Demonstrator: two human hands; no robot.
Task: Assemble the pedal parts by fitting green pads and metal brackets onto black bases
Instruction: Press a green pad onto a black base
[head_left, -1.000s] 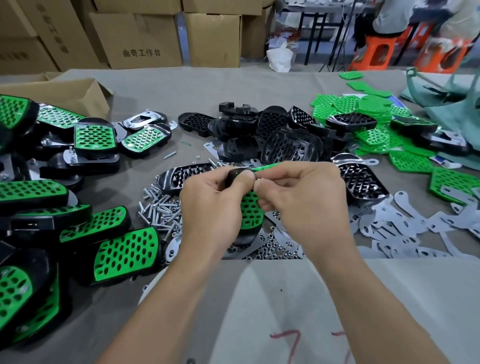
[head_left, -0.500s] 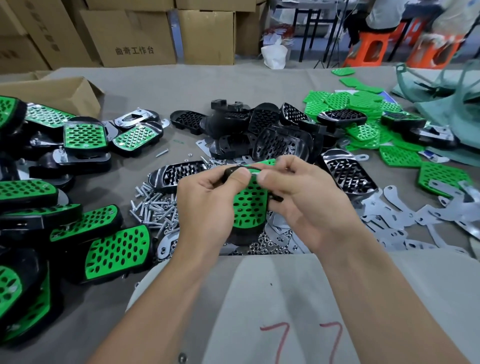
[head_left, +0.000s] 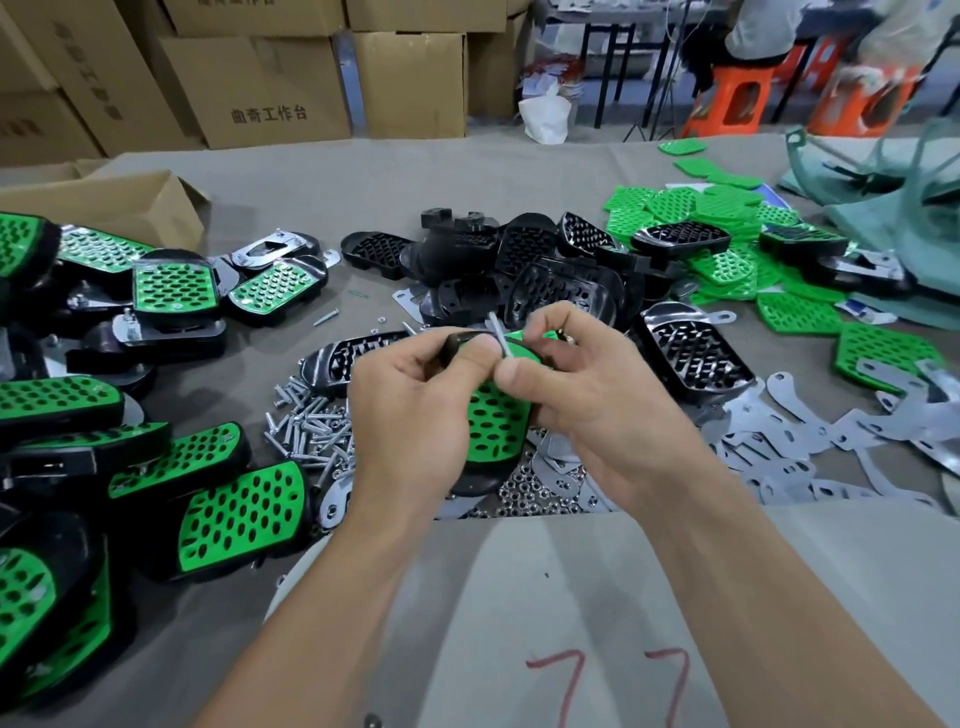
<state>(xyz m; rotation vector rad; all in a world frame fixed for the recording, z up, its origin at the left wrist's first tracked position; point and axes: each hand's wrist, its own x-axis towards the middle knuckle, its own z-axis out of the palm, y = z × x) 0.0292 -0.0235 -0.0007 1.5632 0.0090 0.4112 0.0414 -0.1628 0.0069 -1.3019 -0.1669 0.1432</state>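
I hold a pedal (head_left: 496, 426), a black base with a perforated green pad on its face, upright over the table's middle. My left hand (head_left: 415, 415) grips its left side and top edge. My right hand (head_left: 587, 395) is at its top right, thumb and forefinger pinching a small silver screw (head_left: 500, 336) that points up and away over the pad's top. The pedal's lower end sits just above a pile of nuts (head_left: 524, 493).
Finished green-and-black pedals (head_left: 228, 514) crowd the left side. Loose screws (head_left: 306, 426) lie left of my hands, bare black bases (head_left: 524, 270) behind them, green pads (head_left: 727, 218) at back right, metal brackets (head_left: 810, 441) to the right. A cardboard box (head_left: 109, 202) stands at far left.
The pedal has tilted more upright with its green face toward me. My right hand has shifted up to the pad's top edge, and a silver screw shows between its fingertips.
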